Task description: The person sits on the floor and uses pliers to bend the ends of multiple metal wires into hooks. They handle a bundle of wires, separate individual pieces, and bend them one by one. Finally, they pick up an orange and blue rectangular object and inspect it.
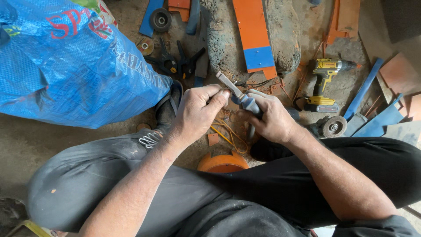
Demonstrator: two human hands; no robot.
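While gripped by both hands, chisel (239, 95) amid floor clutter.

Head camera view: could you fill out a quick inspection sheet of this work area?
Surface: dusty dirt floor.
Job's things: grey-handled chisel-like tool, flat metal tip up.
Clutter: orange-and-blue panel, clamps, grinding discs, blue strips.
Grippers: right hand grips the handle; left hand pinches near the blade.
Cables: yellow wire loops below the hands.
Surroundings: blue woven sack, yellow cordless drill.
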